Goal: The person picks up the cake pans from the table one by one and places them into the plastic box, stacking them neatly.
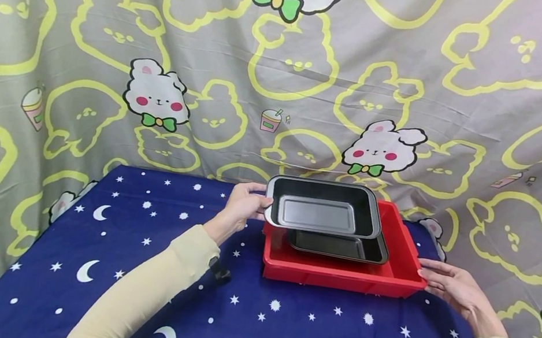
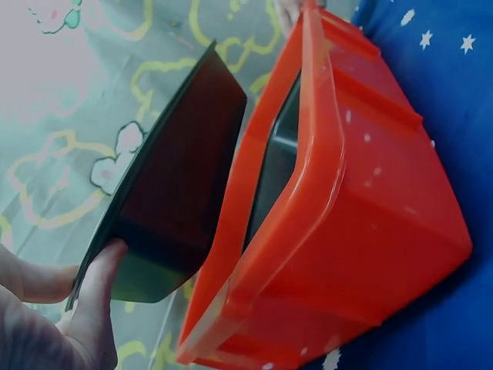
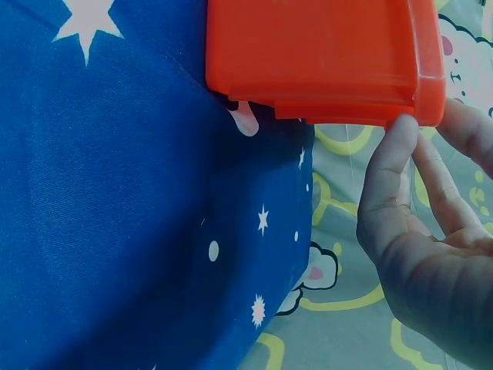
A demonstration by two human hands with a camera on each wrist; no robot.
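Observation:
My left hand (image 1: 242, 204) grips a dark loaf pan (image 1: 320, 207) by its left rim. The thumb lies on one side of the rim and the fingers on the other, as the left wrist view shows. The pan hangs tilted above a red plastic bin (image 1: 338, 279), its inside facing me in the head view. A second dark baking pan (image 1: 369, 251) lies in the bin, partly hidden behind the held one. At the bin's right front corner, my right hand (image 1: 458, 290) holds the rim between its fingertips, seen close in the right wrist view.
The bin stands on a table covered with a dark blue cloth (image 1: 140, 272) printed with moons and stars. Behind the table hangs a grey curtain (image 1: 235, 58) with yellow outlines and cartoon rabbits. Each wrist wears a black strap.

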